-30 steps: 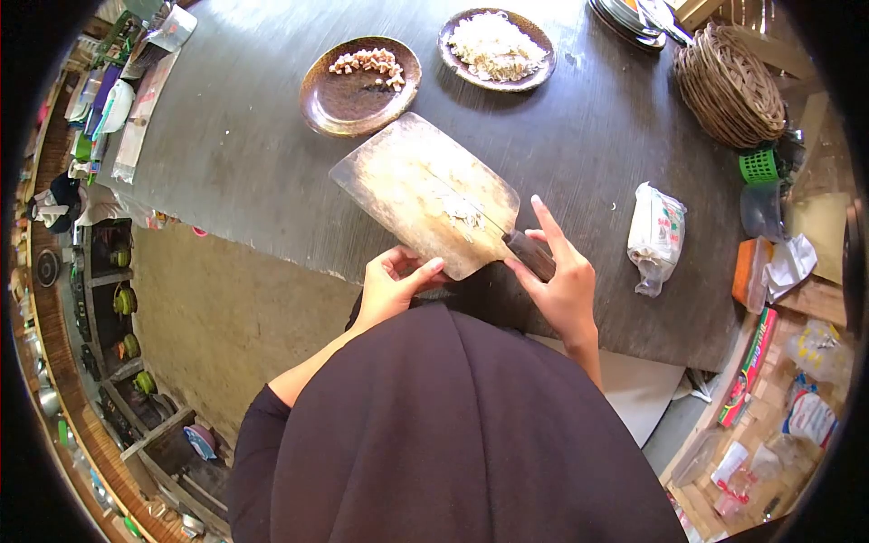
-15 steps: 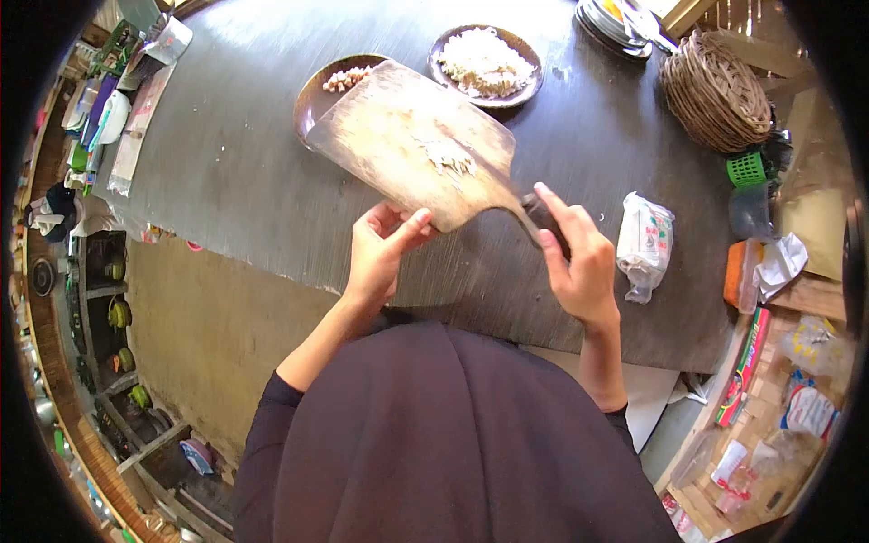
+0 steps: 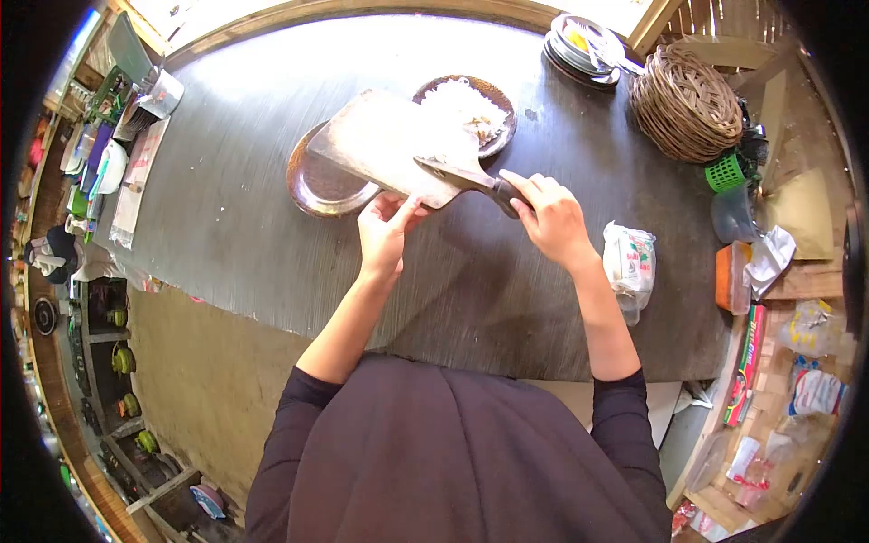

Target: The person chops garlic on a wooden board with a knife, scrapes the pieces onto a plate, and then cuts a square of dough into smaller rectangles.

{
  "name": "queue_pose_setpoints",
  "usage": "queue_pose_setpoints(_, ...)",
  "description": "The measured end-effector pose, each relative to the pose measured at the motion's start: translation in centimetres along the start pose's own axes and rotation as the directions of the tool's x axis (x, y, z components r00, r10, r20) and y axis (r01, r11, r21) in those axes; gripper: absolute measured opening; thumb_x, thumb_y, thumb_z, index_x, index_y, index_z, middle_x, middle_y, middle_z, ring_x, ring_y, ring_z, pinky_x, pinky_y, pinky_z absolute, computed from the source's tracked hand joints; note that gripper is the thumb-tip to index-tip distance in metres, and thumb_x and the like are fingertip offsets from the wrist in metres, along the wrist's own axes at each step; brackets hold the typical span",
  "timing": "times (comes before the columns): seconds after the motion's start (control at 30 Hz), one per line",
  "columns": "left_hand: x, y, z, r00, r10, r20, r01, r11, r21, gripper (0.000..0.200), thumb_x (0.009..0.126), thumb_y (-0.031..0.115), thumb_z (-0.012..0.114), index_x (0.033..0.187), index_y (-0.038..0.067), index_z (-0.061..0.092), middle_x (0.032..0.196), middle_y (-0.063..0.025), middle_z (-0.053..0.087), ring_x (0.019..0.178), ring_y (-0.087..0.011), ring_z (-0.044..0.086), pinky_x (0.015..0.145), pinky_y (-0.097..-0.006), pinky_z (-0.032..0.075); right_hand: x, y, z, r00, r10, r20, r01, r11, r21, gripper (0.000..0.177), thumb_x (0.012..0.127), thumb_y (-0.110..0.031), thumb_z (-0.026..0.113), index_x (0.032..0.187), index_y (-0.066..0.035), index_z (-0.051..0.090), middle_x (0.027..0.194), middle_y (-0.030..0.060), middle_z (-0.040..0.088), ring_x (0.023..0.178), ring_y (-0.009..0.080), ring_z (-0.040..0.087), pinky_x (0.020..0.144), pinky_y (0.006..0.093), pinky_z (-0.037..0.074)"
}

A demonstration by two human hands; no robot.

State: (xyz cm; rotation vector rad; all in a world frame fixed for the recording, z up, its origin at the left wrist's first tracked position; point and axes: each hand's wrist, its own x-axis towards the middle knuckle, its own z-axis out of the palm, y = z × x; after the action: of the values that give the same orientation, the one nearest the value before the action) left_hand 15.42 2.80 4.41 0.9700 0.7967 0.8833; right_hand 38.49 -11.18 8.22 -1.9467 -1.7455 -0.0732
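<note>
My left hand (image 3: 387, 231) grips the near edge of a wooden cutting board (image 3: 389, 136), fingers beneath and thumb on top. The board is held above the dark table, tilted between two brown plates. In my right hand (image 3: 549, 215) is the black handle of a knife (image 3: 453, 172), with its blade over the board near the handle end. White food fills the plate at the back (image 3: 484, 95). The oval plate (image 3: 312, 185) at the left is partly under the board. Glare hides what lies on the board.
A white plastic packet (image 3: 628, 262) lies right of my right forearm. Stacked plates with cutlery (image 3: 584, 45) and woven baskets (image 3: 686, 104) stand at the back right. A green basket (image 3: 724, 174) and an orange container (image 3: 730, 276) sit along the right edge.
The board has moved left and away from me, nearer the white food. My right hand has shifted back, and the knife's blade now shows clearly. The view has tilted up a little.
</note>
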Motion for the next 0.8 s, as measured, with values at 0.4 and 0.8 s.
queue_pose_setpoints(0.4,1.5,0.4,1.1,1.0,-0.011,-0.013,0.011,1.0,0.005,0.016,0.094,0.005,0.076,0.105,-0.001,0.066,0.094,-0.0075,0.073,0.082,-0.0145,0.071,0.081,-0.0307,0.059,2.9,5.7,1.0,0.958,0.28,-0.062,-0.278,0.96,0.039,0.033,0.101,-0.021,0.061,0.133,-0.013,0.066,0.107,0.0147,0.07,0.103,0.0361,0.067,0.09,0.0459,0.054)
queue_pose_setpoints(0.8,1.1,0.1,0.9,0.999,0.033,0.01,-0.033,0.999,0.036,0.015,0.095,0.003,0.075,0.107,-0.001,0.066,0.095,-0.0073,0.073,0.083,-0.0144,0.071,0.082,-0.0305,0.059,3.2,1.9,1.6,0.998,0.06,-0.01,-0.058,0.984,0.171,0.026,0.099,-0.016,0.062,0.124,-0.007,0.065,0.104,0.015,0.067,0.1,0.0357,0.066,0.087,0.045,0.054)
